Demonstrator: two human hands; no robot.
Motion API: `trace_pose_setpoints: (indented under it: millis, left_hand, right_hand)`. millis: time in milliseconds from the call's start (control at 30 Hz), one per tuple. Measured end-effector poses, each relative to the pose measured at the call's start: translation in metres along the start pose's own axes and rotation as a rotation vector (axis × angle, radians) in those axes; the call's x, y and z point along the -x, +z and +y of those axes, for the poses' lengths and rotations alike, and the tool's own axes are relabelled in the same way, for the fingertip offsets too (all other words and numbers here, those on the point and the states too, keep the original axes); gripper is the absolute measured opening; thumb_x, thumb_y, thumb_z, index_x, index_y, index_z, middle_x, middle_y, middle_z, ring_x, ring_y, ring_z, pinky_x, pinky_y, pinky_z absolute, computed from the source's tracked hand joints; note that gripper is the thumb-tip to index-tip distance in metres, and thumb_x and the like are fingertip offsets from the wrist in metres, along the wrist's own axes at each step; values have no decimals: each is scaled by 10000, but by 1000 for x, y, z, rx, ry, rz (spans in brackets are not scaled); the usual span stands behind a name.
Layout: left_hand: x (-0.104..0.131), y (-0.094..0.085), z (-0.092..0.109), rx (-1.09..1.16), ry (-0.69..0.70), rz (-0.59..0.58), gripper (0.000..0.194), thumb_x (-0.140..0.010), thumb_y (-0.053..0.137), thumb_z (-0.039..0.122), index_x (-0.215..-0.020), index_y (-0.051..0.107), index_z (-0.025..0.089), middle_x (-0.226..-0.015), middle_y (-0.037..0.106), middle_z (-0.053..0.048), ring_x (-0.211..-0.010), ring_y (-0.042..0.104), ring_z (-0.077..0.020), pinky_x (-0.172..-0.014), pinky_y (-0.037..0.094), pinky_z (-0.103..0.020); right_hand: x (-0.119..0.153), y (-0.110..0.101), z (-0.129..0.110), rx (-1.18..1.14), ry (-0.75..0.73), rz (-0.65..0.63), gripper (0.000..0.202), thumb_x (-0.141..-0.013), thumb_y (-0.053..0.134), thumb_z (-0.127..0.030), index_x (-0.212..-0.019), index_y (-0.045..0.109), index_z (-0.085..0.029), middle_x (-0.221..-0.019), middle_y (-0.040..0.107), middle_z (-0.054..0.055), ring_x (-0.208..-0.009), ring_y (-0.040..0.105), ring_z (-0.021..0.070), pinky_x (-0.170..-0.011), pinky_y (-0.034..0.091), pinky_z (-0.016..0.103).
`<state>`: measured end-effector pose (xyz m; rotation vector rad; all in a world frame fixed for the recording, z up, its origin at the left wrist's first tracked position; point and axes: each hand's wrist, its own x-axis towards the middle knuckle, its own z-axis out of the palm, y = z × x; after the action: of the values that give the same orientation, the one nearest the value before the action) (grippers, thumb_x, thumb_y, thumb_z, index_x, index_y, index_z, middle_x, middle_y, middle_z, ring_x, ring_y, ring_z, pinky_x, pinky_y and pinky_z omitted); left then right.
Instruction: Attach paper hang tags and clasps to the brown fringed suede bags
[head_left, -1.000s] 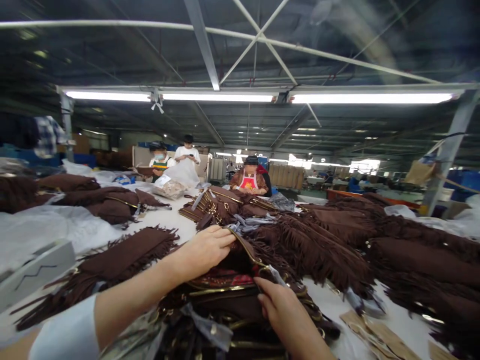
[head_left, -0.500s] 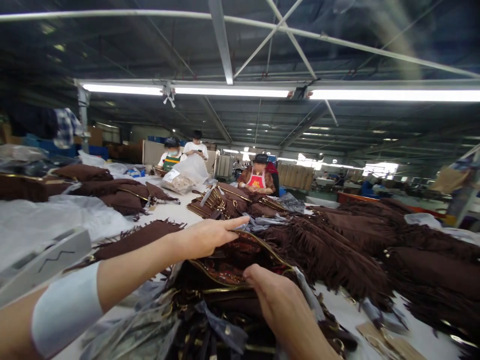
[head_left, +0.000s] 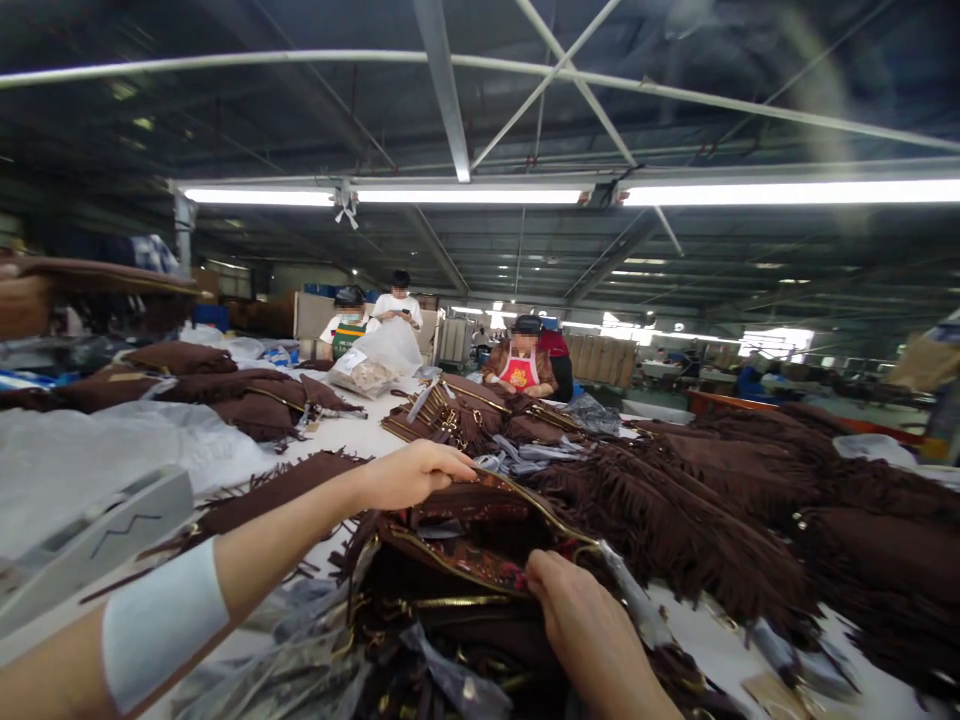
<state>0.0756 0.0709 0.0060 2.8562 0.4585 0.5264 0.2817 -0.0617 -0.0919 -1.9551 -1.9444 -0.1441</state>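
A dark brown handbag (head_left: 491, 632) sits in front of me with its gold-zipped mouth spread apart. Inside it shows a patterned reddish-brown lining (head_left: 480, 558). My left hand (head_left: 415, 476) reaches across and is closed on the far rim, its fingertips partly hidden behind the edge. On the near rim my right hand (head_left: 576, 602) is closed, thumb and fingers pinching the zipped edge. Crumpled clear plastic wrap (head_left: 457, 675) and gold hardware lie against the bag's near side.
Fringed brown bags (head_left: 675, 510) are heaped at right, with more bags (head_left: 457, 410) ahead. A grey plastic holder (head_left: 97, 545) and white plastic sheeting (head_left: 120, 455) lie left. At the far left edge, another person's hand (head_left: 21, 300) holds a brown piece. A co-worker (head_left: 519, 372) sits opposite.
My left hand's outstretched finger has bent down onto the far rim. My right hand has shifted slightly right along the near rim. Another person's hand with a brown piece has appeared at left.
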Motion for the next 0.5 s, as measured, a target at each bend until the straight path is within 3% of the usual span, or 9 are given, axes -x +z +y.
trace_pose_setpoints:
  millis: [100,167,233,300,367,433,500]
  left_hand:
    - [1,13,29,-478,29,59,202,-820,559,13,-888,717,120,-1065,681,-112,-1033,603,-224,-861,479,-304]
    - [2,30,56,-656,94,76,106,-822,616,73,-763,691,120,-902,667,-109,-921,606,-236,-724,480,-316]
    - [3,52,81,-649,171,-14,99,-812,665,154,-714,673,151,-762,638,-68,-751,604,-207,-564,436,-317]
    - [3,70,94,-613,182,-198,121,-734,748,215,-660,662,174,-627,601,-32,-583,567,-178,-449,362,-322]
    - [2,78,91,-641,130,-282,123,-686,779,198,-644,666,174,-575,590,-26,-521,541,-167,-416,324,-320]
    - [4,71,77,-713,97,-213,108,-721,749,161,-649,670,168,-629,617,-47,-608,571,-191,-467,358,-320]
    - [12,52,61,-784,97,-100,130,-770,699,138,-647,664,159,-763,648,-81,-795,590,-236,-599,417,-335]
  right_hand:
    - [7,14,19,-56,3,12,270,-926,370,-103,-826,583,-235,-836,697,13,-804,669,179,-600,356,249]
    - [11,20,26,-78,-2,15,278,-934,342,-117,-832,572,-233,-831,698,19,-810,670,192,-614,362,256]
    - [12,24,28,-112,-5,11,271,-933,339,-133,-820,566,-226,-803,698,30,-807,669,200,-638,376,260]
    - [13,24,28,-158,-9,22,258,-930,349,-147,-819,568,-225,-795,703,36,-808,667,198,-666,391,257]
    - [13,22,28,-191,-2,33,254,-932,351,-158,-808,560,-230,-792,705,32,-797,666,192,-681,400,256]
    - [12,19,29,-205,13,28,252,-939,345,-167,-795,541,-234,-793,705,26,-785,667,191,-679,400,257]
    - [10,16,29,-209,20,9,248,-939,344,-169,-788,527,-237,-793,706,23,-777,668,193,-661,393,258]
